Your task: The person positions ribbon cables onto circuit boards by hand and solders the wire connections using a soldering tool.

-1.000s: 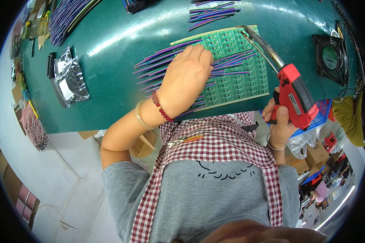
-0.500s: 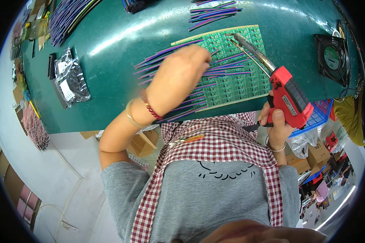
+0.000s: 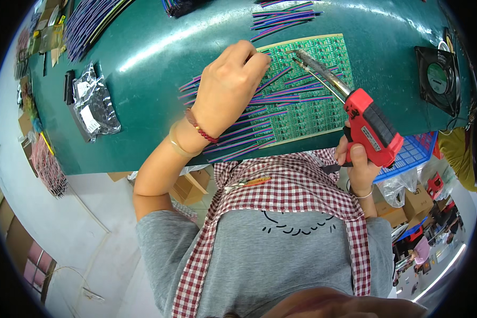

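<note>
My right hand [image 3: 361, 161] is wrapped round the handle of a red and black soldering gun [image 3: 373, 130]. Its metal barrel and thin feed tube slant up and left, with the tip over the far part of a green circuit board panel [image 3: 323, 114]. My left hand [image 3: 230, 82] is closed above the panel's far left part, fingertips a little left of the tip. A coloured wire end shows beside those fingertips, but what they pinch is hidden. Several multicoloured wires [image 3: 244, 132] lie in rows across the panel's left side, partly under my left hand and wrist.
Loose wires [image 3: 283, 21] lie beyond the panel, and a large wire bundle [image 3: 93, 26] at the far left. A clear plastic bag [image 3: 95, 103] lies on the green table [image 3: 148, 106]. At the right stands a black fan [image 3: 437, 79], near a blue basket [image 3: 413, 153].
My left hand has moved away from me and slightly left over the panel. The soldering gun, still in my right hand, has shifted a little left, its tip also slightly nearer me.
</note>
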